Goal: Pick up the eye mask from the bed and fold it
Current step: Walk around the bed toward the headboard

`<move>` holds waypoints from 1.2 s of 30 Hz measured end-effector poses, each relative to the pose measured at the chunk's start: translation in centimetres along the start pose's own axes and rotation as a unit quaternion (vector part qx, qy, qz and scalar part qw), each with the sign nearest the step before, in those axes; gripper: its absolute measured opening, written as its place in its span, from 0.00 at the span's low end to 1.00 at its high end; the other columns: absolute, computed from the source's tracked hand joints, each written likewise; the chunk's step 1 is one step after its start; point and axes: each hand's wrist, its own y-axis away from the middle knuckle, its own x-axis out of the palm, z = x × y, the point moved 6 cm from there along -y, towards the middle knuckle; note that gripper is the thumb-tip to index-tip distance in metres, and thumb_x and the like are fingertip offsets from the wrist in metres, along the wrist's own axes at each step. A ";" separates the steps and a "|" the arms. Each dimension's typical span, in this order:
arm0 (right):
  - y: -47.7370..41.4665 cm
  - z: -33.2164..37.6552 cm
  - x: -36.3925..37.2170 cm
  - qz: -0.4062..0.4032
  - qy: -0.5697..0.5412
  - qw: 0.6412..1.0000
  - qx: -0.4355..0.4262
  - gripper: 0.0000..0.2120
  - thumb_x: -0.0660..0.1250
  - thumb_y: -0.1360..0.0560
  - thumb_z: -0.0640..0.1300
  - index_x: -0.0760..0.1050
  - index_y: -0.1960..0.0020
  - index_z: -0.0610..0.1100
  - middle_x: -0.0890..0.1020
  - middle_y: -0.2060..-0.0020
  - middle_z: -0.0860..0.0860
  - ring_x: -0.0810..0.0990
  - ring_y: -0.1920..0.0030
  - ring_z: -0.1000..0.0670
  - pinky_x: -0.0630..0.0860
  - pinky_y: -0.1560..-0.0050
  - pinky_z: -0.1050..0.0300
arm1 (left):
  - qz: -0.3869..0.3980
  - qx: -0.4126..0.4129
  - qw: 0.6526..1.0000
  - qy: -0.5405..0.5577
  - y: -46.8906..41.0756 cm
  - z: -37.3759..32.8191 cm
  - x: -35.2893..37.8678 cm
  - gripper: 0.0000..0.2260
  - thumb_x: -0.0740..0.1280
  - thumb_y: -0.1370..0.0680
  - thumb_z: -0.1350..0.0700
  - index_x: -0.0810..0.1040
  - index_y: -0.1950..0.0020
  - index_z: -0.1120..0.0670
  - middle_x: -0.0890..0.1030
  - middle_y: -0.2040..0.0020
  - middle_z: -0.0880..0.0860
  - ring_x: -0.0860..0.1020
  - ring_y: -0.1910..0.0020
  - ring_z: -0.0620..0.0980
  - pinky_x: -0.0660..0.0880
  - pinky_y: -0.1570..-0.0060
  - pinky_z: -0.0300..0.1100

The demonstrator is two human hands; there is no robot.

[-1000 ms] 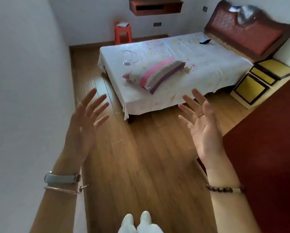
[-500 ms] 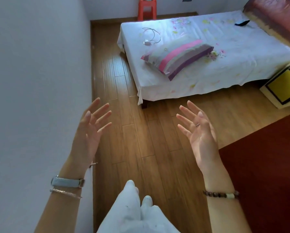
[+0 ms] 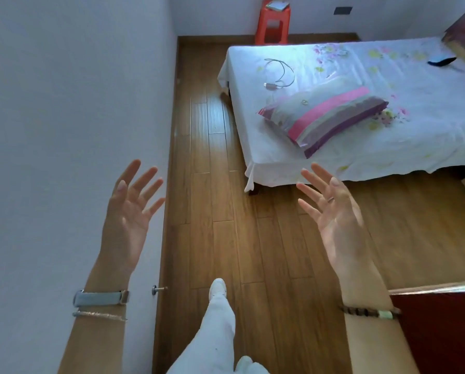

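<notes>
A dark blue eye mask (image 3: 441, 61) lies on the white flowered bed (image 3: 428, 136) at the far right, close to the headboard. My left hand (image 3: 128, 211) is raised in front of the white wall, fingers spread, holding nothing. My right hand (image 3: 334, 214) is raised over the wooden floor just short of the bed's near corner, fingers spread and empty. Both hands are far from the mask.
A striped pink and purple pillow (image 3: 323, 117) and a white cable (image 3: 280, 74) lie on the bed. An orange stool (image 3: 273, 22) stands at the far wall. A dark red surface (image 3: 442, 330) fills the lower right. A door stopper (image 3: 157, 289) sticks out of the left wall.
I have stepped forward: the bed is nearer and lies more to the right, and one white-trousered leg is stretched out ahead. Both hands stay raised and spread.
</notes>
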 end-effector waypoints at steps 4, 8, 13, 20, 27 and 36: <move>-6.1 1.2 4.0 0.012 -0.020 1.000 -0.002 0.21 0.57 0.23 0.57 0.75 0.34 0.52 0.81 0.35 0.52 0.80 0.36 0.50 0.71 0.31 0.42 | 0.001 0.002 1.000 0.005 -5.9 -1.5 -1.3 0.35 0.69 0.35 0.31 0.70 0.30 0.42 0.74 0.28 0.51 0.74 0.31 0.52 0.69 0.34 0.54; -11.5 2.2 8.3 0.001 -0.076 0.997 -0.010 0.17 0.59 0.24 0.55 0.78 0.39 0.53 0.82 0.36 0.50 0.80 0.36 0.49 0.72 0.32 0.42 | -0.005 0.015 1.000 0.012 -12.5 -3.0 -2.9 0.21 0.52 0.20 0.44 0.69 0.28 0.45 0.74 0.29 0.52 0.74 0.31 0.53 0.67 0.32 0.57; -17.3 2.4 11.3 0.007 -0.094 0.996 -0.002 0.17 0.59 0.22 0.54 0.79 0.38 0.52 0.83 0.37 0.50 0.81 0.36 0.49 0.71 0.31 0.40 | 0.000 0.011 1.000 0.025 -18.3 -3.5 -3.4 0.22 0.48 0.19 0.46 0.68 0.28 0.45 0.76 0.30 0.50 0.75 0.31 0.53 0.68 0.33 0.55; -26.5 2.2 13.3 0.003 -0.082 0.997 0.010 0.22 0.60 0.24 0.54 0.76 0.33 0.48 0.81 0.35 0.48 0.81 0.37 0.49 0.72 0.32 0.41 | -0.006 0.004 0.999 0.033 -27.3 -3.0 -3.5 0.21 0.48 0.19 0.47 0.68 0.28 0.45 0.74 0.28 0.52 0.74 0.31 0.53 0.68 0.33 0.55; -38.9 2.7 15.1 0.020 -0.095 0.995 0.005 0.20 0.60 0.25 0.55 0.78 0.37 0.51 0.82 0.38 0.50 0.81 0.37 0.48 0.74 0.37 0.47 | -0.022 0.009 0.999 0.039 -39.4 -2.6 -2.0 0.21 0.50 0.20 0.46 0.69 0.29 0.45 0.75 0.30 0.51 0.75 0.32 0.52 0.69 0.34 0.54; -54.7 4.5 17.8 0.038 -0.069 0.997 0.019 0.20 0.60 0.26 0.56 0.78 0.37 0.52 0.82 0.37 0.51 0.81 0.37 0.48 0.72 0.32 0.41 | -0.038 0.006 0.999 0.022 -54.8 -2.8 0.9 0.21 0.50 0.19 0.47 0.67 0.27 0.47 0.74 0.28 0.53 0.74 0.31 0.53 0.68 0.32 0.56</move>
